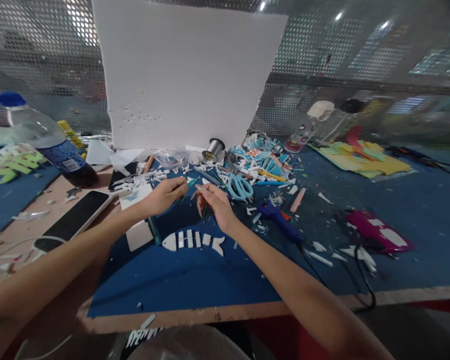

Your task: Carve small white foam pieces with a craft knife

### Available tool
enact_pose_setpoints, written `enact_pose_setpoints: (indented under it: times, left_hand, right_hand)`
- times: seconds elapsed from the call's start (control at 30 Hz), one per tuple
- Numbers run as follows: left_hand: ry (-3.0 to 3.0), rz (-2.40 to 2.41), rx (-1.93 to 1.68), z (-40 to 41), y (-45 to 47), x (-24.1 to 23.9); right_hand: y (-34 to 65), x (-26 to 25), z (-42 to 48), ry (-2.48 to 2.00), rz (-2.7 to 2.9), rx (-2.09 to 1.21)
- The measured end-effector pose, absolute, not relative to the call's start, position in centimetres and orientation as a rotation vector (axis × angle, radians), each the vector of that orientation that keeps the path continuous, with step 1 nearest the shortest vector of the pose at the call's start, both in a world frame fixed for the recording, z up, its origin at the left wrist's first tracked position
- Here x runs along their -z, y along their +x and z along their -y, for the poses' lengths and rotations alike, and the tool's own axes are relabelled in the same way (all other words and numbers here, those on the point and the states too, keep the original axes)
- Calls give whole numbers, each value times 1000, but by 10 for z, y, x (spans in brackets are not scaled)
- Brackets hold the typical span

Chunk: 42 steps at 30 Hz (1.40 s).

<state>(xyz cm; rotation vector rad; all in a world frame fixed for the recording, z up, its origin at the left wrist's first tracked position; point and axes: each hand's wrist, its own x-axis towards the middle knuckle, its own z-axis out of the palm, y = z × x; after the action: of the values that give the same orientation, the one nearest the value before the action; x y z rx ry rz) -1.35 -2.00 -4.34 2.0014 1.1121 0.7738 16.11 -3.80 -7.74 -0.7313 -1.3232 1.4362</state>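
Note:
My left hand [165,195] is closed in a pinch on a small teal-tipped piece [191,183], held above the blue mat [195,280]. My right hand [214,201] is just to its right, fingers pinched together on something thin that I cannot make out. The fingertips of both hands nearly meet. Below them on the mat lies a white fish skeleton [193,241] made of cut foam pieces. A white foam block [139,235] sits left of the fish.
Light blue scissors [240,186], a blue glue gun [281,220] with its black cord, a wire spool [213,148] and many foam scraps lie behind the hands. A large white foam board [183,75] stands at the back. A phone [75,217] and a bottle [48,140] are at left; coloured paper [360,157] is at right.

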Motion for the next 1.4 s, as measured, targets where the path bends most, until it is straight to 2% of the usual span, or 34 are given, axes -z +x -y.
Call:
enact_pose_setpoints:
  times: [0.23,0.33,0.5,0.63,1.0,1.13,1.23,1.3,1.4]
  left_hand:
    - [2068,-1082,-670,23,-11,42]
    - [2272,-1261,-704,17,-15,49]
    - [2826,-1663,-207,8,-19,63]
    - [3005,-1559,56,5,-18,70]
    - [3089,-1364,134,-1,-19,71]
    - [2960,-1462,-9,-1,-22,70]
    - [2602,-1549,-407,6,-19,66]
    - [2255,-1424,-695,13,-13,66]
    - [1763,-1189,-864,23,-3,71]
  right_hand:
    - [160,79,39,-906,1393,-1227]
    - [160,77,39,-941,1355,-1212]
    - [158,75,37,-985,1230,-1155]
    - [158,76,37,-992,1181,-1159]
    - [161,78,35,-960,1117,-1198]
    - [164,78,31,-917,1085,-1223]
    - [167,78,30,-901,1099,-1219]
    - [167,77,32,-907,1118,-1199]
    - [166,75,37,-934,1187,-1106]
